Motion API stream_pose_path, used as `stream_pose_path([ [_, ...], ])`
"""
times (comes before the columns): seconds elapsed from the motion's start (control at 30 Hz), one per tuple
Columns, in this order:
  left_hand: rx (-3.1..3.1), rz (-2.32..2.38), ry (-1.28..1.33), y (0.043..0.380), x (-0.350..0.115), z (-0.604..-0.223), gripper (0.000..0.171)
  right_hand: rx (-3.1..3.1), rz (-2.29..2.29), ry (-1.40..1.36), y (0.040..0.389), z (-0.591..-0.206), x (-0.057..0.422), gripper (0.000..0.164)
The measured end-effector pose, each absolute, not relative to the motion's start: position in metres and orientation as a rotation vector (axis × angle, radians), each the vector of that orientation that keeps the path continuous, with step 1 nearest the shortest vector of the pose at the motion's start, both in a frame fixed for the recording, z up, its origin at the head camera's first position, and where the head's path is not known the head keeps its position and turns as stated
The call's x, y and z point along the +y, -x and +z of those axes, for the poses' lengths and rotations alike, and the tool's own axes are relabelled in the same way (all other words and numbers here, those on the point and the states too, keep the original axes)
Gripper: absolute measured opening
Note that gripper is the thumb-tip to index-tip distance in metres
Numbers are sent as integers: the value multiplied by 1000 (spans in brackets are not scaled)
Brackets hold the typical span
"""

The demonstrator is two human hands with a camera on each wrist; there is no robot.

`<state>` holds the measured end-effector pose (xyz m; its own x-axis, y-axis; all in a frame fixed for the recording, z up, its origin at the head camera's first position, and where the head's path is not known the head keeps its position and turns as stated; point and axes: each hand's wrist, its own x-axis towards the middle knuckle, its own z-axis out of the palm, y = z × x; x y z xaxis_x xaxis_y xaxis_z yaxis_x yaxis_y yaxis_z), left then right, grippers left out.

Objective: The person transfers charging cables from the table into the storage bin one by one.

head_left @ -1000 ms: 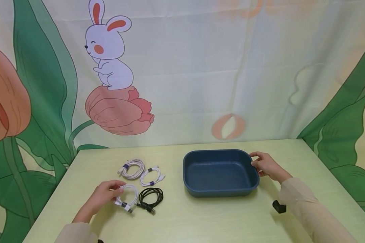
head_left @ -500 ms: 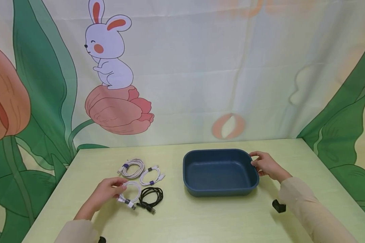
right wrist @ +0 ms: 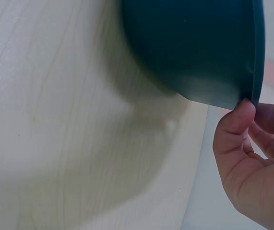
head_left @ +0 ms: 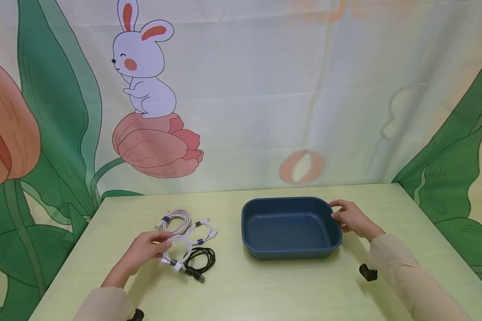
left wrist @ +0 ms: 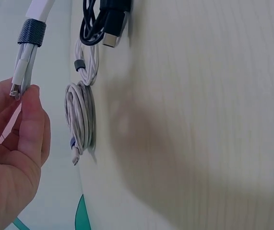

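Note:
Thumb and fingers of my left hand (head_left: 144, 249) pinch a white charging cable (left wrist: 26, 67), coiled in a ring and bound with a dark strap. In the left wrist view it is raised above the table. A black coiled cable (head_left: 203, 269) lies just right of it, overlapped by its plug in the head view. Behind lie a thicker white coiled cable (head_left: 187, 221) with a purple tie and a smaller white coiled cable (head_left: 213, 234). My right hand (head_left: 353, 219) pinches the right rim of a dark blue rectangular bin (head_left: 291, 255).
The pale wooden table (head_left: 241, 294) ends at a printed curtain (head_left: 241, 111) with a rabbit and tulips. A small black piece (head_left: 368, 272) shows beside the right sleeve (head_left: 401, 267).
My left hand has moved forward and to the right, carrying the white charging cable away from the near edge. My right hand and the bin have stayed put.

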<state>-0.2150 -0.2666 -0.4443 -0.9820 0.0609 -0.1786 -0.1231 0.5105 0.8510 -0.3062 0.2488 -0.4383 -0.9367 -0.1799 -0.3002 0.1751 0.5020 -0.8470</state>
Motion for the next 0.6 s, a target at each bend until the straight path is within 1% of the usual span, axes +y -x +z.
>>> stream_pose_path([
  [0.6, 2541, 1507, 16, 219, -251, -438, 33, 2413, -1408, 7, 306, -438, 249, 43],
])
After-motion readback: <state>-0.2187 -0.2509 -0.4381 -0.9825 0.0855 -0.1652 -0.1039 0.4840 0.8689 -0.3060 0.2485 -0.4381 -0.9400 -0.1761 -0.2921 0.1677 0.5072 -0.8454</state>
